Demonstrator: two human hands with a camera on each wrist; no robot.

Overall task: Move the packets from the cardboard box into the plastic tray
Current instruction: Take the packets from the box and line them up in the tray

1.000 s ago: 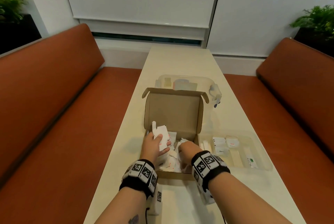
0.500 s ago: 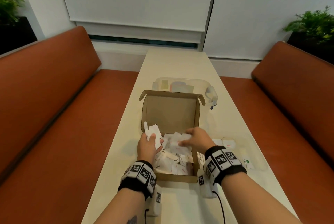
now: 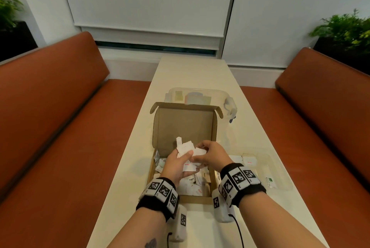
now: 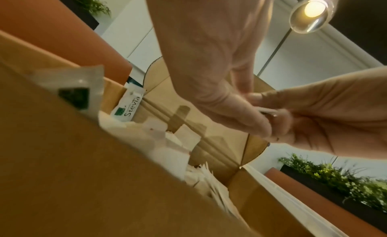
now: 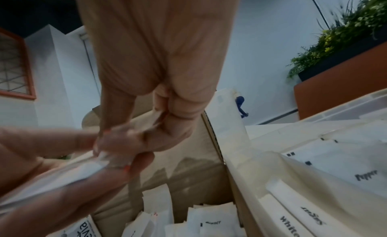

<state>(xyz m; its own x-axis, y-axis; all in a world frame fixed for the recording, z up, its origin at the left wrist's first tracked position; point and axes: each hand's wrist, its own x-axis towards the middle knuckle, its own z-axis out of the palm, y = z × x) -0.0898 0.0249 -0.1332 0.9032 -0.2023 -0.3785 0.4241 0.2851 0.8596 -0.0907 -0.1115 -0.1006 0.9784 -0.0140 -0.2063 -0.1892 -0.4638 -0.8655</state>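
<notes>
The open cardboard box (image 3: 184, 127) stands in the middle of the table with its lid upright and loose white packets (image 3: 192, 187) inside. My two hands meet just above it. My left hand (image 3: 183, 155) grips a small bunch of white packets (image 3: 185, 147) that fans upward. My right hand (image 3: 197, 154) pinches a white packet (image 3: 200, 151) against that bunch. In the right wrist view the bunch of packets (image 5: 52, 179) lies across my left hand (image 5: 62, 149). The clear plastic tray (image 3: 280, 169) lies right of the box and holds a few packets (image 5: 356, 174).
A clear plastic container (image 3: 200, 95) with a white latch stands behind the box lid. A Stevia packet (image 4: 127, 108) leans in the box's left corner. Orange benches (image 3: 60, 127) run along both sides of the narrow table (image 3: 192, 71). Plants stand in the far corners.
My right hand has lifted a packet out of the box and swung left. My left hand has moved right with its bunch, and the two now touch above the box.
</notes>
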